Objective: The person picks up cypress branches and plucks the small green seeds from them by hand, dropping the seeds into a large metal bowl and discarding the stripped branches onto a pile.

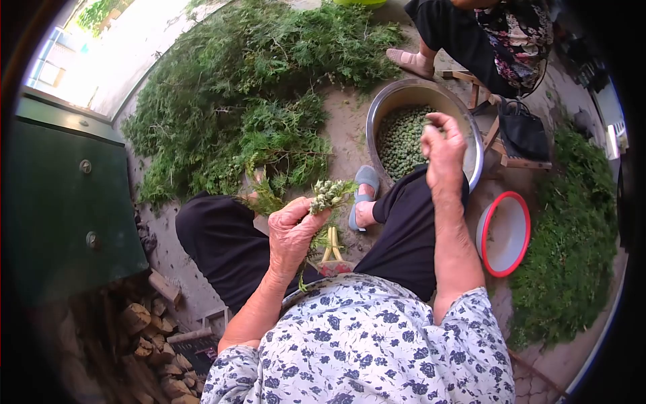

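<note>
My left hand is closed around a green sprig with a cluster of pale green cones, above my lap. Over the near part of a large metal basin is my right hand, its fingers curled, thumb and forefinger close together; whether something small is between them is hidden. Many small green cones lie inside the basin. Yellow-handled shears are between my legs, below the sprig.
A big heap of leafy branches lies ahead and left, more greenery at right. A red-rimmed white bowl leans right of my arm. Another person sits beyond the basin, near a stool. Firewood is at lower left.
</note>
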The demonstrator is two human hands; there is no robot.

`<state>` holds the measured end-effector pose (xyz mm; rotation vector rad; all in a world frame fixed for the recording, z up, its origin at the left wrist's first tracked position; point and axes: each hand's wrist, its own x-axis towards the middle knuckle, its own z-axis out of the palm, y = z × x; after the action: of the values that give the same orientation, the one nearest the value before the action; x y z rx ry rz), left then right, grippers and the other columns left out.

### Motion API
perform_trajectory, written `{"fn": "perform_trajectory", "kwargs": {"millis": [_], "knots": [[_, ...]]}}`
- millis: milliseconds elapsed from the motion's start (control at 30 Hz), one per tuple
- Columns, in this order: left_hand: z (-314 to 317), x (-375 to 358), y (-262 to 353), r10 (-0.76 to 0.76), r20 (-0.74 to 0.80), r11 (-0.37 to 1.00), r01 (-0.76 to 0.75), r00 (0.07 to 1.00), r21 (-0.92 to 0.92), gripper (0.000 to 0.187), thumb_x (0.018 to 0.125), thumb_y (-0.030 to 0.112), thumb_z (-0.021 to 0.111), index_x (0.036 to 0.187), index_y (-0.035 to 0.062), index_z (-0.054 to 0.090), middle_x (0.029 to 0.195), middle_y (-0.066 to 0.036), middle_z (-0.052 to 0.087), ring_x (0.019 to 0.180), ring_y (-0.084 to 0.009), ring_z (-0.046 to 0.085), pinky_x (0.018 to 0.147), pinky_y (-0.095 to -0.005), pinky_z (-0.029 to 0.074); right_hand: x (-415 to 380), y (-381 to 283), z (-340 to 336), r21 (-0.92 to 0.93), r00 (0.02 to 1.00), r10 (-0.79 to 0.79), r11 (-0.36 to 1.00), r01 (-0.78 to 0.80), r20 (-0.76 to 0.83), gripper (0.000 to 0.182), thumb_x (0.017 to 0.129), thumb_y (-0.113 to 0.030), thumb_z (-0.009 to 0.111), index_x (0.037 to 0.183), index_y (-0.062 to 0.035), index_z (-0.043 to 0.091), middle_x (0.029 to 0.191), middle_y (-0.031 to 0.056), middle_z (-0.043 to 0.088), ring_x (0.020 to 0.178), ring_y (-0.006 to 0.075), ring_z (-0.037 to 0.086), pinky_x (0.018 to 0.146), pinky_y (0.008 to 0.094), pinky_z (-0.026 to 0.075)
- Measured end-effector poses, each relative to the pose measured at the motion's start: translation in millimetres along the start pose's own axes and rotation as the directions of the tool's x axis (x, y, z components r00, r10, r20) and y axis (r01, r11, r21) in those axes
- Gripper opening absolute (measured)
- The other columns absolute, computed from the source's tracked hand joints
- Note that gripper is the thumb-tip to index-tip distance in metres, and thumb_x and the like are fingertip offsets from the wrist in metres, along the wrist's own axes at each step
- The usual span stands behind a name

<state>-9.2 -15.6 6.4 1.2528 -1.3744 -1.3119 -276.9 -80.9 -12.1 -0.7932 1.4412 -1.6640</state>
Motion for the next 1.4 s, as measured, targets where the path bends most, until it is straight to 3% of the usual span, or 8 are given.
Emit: {"fn": "perform_trajectory", "kwargs": {"millis": [67,167,333,733,867,1033,1267,1400], "knots": [[-1,0,1,0.077,0.004,0.995,-0.077,0.997,0.069,0.011,0.075,0.003,0.067,0.085,-0.0019,0.065,0.061,0.0,0.045,0.058,-0.0088,0.041,0.053,-0.0246,0.033,28,2,-33,-0.756,0.851,-0.512,0.511,0.408,0.114,0.026,0.077,0.002,0.054,0.102,-0.0011,0.059,0.097,0.0132,0.056,0.08,0.0213,0.059,0.072,0.03,0.049],[-1,0,5,0.205,0.011,0.96,-0.203,0.979,0.191,0.011,0.074,0.0,0.068,0.083,-0.0029,0.064,0.06,-0.001,0.042,0.057,-0.011,0.039,0.053,-0.0251,0.032,48,12,-62,-0.933,0.75,-0.637,0.129,0.336,0.182,0.03,0.076,-0.001,0.056,0.105,-0.0023,0.062,0.107,0.0171,0.057,0.094,0.0258,0.058,0.084,0.0326,0.045],[-2,0,0,0.333,0.024,0.897,-0.325,0.943,0.301,0.012,0.071,-0.003,0.068,0.081,-0.0033,0.062,0.06,-0.001,0.039,0.056,-0.0115,0.036,0.052,-0.0253,0.03,-13,-31,-5,-0.378,0.924,-0.155,0.879,0.291,0.35,0.013,0.08,-0.006,0.062,0.091,-0.002,0.066,0.088,0.0085,0.061,0.083,0.0185,0.059,0.076,0.0277,0.046],[2,0,4,0.403,0.045,0.847,-0.391,0.914,0.36,0.017,0.065,-0.004,0.069,0.081,-0.0026,0.063,0.059,-0.003,0.042,0.055,-0.0145,0.04,0.05,-0.0271,0.033,-84,-8,49,-0.205,0.804,-0.135,0.93,0.305,0.58,0.008,0.078,-0.005,0.067,0.084,-0.0016,0.064,0.082,0.0032,0.058,0.073,0.0129,0.055,0.064,0.0262,0.044],[2,2,5,0.504,0.065,0.747,-0.472,0.861,0.468,0.022,0.059,-0.004,0.067,0.08,0.0011,0.062,0.059,-0.005,0.044,0.054,-0.0201,0.044,0.052,-0.031,0.035,-79,-1,51,-0.089,0.976,0.084,0.994,-0.067,0.202,0.005,0.087,-0.005,0.058,0.091,-0.0029,0.06,0.077,-0.0001,0.06,0.062,0.006,0.051,0.058,0.0194,0.042],[-3,5,5,0.605,0.135,0.615,-0.568,0.784,0.547,0.024,0.057,-0.001,0.067,0.08,0.0048,0.062,0.057,-0.004,0.043,0.053,-0.0211,0.045,0.052,-0.0329,0.034,-87,-18,41,0.117,0.757,0.244,0.914,-0.388,0.606,0.017,0.093,-0.016,0.052,0.1,-0.0011,0.057,0.083,0.0014,0.057,0.063,0.0043,0.051,0.056,0.0172,0.041],[-3,4,7,0.499,0.143,0.713,-0.499,0.855,0.492,0.021,0.06,0.002,0.068,0.08,0.0055,0.063,0.058,-0.003,0.046,0.053,-0.0207,0.047,0.053,-0.0333,0.034,-101,-7,58,-0.131,0.785,-0.196,0.934,0.332,0.588,0.027,0.087,-0.028,0.061,0.099,-0.0042,0.058,0.086,0.0041,0.053,0.067,0.0102,0.053,0.061,0.0224,0.043],[-3,3,7,0.444,0.154,0.731,-0.457,0.882,0.506,0.018,0.063,0.005,0.069,0.08,0.0056,0.063,0.058,-0.003,0.048,0.054,-0.0217,0.049,0.054,-0.0336,0.035,-105,-5,58,-0.167,0.78,-0.068,0.962,0.217,0.622,0.031,0.081,-0.028,0.067,0.098,-0.0044,0.057,0.086,0.0041,0.052,0.074,0.0118,0.054,0.066,0.0258,0.044]]}}
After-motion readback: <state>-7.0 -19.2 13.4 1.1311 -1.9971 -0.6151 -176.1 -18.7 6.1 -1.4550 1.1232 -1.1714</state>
